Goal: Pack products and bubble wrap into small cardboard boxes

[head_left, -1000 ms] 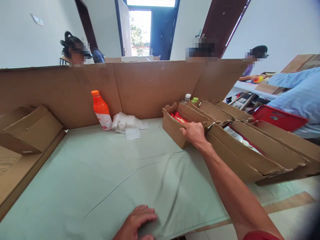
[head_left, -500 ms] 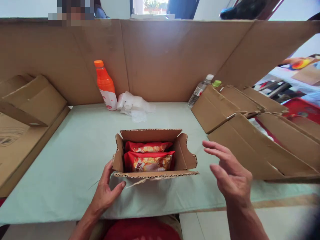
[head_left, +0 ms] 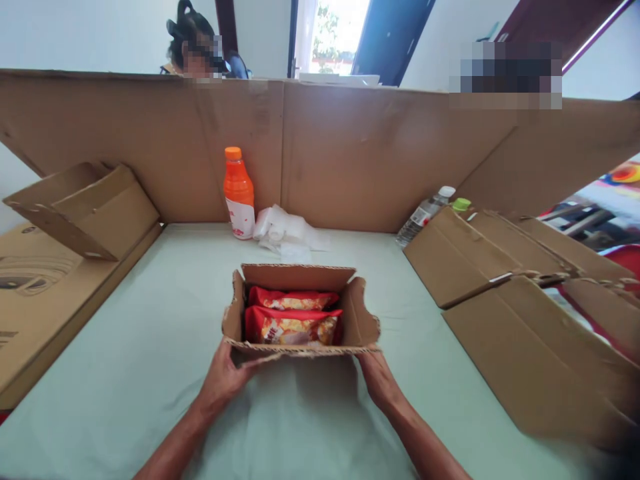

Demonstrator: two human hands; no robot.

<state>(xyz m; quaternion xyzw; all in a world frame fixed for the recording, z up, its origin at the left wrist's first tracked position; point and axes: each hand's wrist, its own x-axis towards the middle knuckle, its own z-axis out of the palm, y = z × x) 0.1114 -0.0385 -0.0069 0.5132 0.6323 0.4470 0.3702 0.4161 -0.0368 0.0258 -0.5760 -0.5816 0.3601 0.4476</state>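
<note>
An open cardboard box (head_left: 305, 349) stands in front of me on the pale green cloth, its flaps up. Two red snack bags (head_left: 295, 327) with pictures of food lie inside, one behind the other. My left hand (head_left: 225, 373) grips the box at its near left corner, thumb along the near side. At the near right corner my right hand (head_left: 374, 375) holds the box too. Most of its fingers are hidden behind the cardboard.
An orange bottle (head_left: 240, 197) and crumpled clear plastic (head_left: 287, 230) stand before the cardboard wall (head_left: 360, 153). On the right are a clear bottle (head_left: 425, 217) and several cardboard boxes (head_left: 520, 353); another open box (head_left: 110, 207) is on the left. People sit beyond the wall.
My right hand has come in from the right and taken hold of the box. My left hand has closed on its corner. The box has shifted slightly left, and the view has tilted up.
</note>
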